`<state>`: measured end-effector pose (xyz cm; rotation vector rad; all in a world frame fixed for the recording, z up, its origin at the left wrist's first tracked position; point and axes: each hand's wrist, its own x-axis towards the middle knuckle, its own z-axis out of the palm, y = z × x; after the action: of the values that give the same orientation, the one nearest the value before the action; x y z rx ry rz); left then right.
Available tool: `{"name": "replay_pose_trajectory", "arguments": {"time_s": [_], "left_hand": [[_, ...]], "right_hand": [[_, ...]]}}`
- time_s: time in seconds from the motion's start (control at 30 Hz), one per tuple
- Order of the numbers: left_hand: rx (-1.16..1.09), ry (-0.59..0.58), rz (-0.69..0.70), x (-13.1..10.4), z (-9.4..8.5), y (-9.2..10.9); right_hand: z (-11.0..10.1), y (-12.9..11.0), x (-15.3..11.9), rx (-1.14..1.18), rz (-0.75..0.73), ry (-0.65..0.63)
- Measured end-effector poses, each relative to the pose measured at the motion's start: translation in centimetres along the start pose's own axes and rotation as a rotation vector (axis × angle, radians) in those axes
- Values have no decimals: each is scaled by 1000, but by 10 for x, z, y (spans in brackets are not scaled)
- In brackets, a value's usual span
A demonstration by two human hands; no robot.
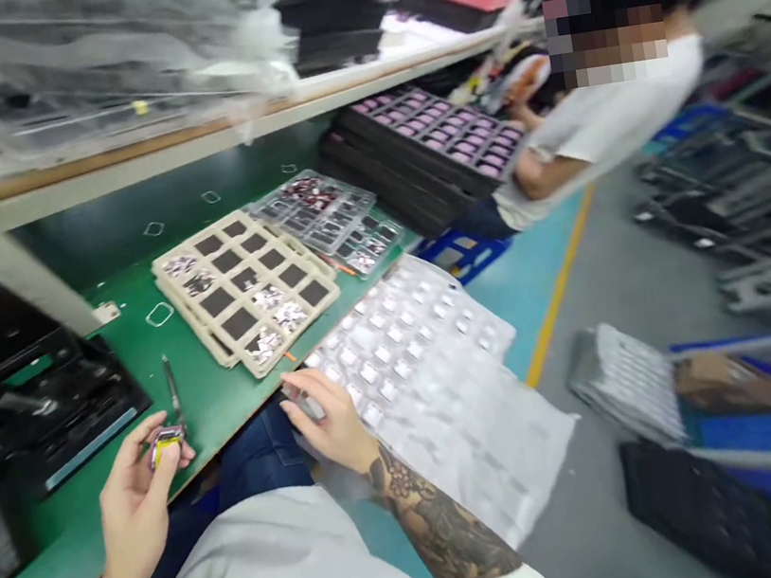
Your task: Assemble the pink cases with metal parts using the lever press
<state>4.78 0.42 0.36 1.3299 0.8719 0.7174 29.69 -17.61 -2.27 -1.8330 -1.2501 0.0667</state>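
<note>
My left hand (138, 496) is closed round a small purple-rimmed device casing (165, 444) with a yellow part inside, held just over the green bench's front edge. Beyond that hand lies a slim dark pen-like tool (171, 391). My right hand (328, 417) hovers off the bench edge, beside a clear plastic tray of small white parts (396, 335). Its fingers are curled, and a greyish bit shows between thumb and fingers, too blurred to name. A beige compartment tray (225, 329) with several small silvery pieces in some cells lies ahead of both hands.
A black fixture (72, 409) stands at the left. Clear sorting boxes (317, 208) and stacked black trays of pink parts (435, 134) are further back. A shelf (247, 117) overhangs the bench (138, 314). A co-worker (609, 114) stands beyond; racks (761, 207) are at the right.
</note>
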Motion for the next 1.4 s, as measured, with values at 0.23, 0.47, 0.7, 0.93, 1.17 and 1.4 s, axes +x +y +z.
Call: {"name": "replay_pose_trajectory", "arguments": {"time_s": [0.23,0.47,0.7,0.93,1.17,1.4], "left_hand": [[93,19,-68,16,13,-4],[142,-50,-161,8,18,-8],[165,109,-188,-2,7,-2],[-99,98,-140,4,21,4],[-305,98,-45,-1,-2,11],[-247,209,-2,-2,-24,16]], "right_hand": [[-120,139,-23,-399,486,203],[-145,190,-3,-453,647,196],[-139,129,8,-320,478,389],[-35,-2,46,450,203,297],[73,-87,72,615,-64,-220],[125,-101,83,547,-191,-342]]}}
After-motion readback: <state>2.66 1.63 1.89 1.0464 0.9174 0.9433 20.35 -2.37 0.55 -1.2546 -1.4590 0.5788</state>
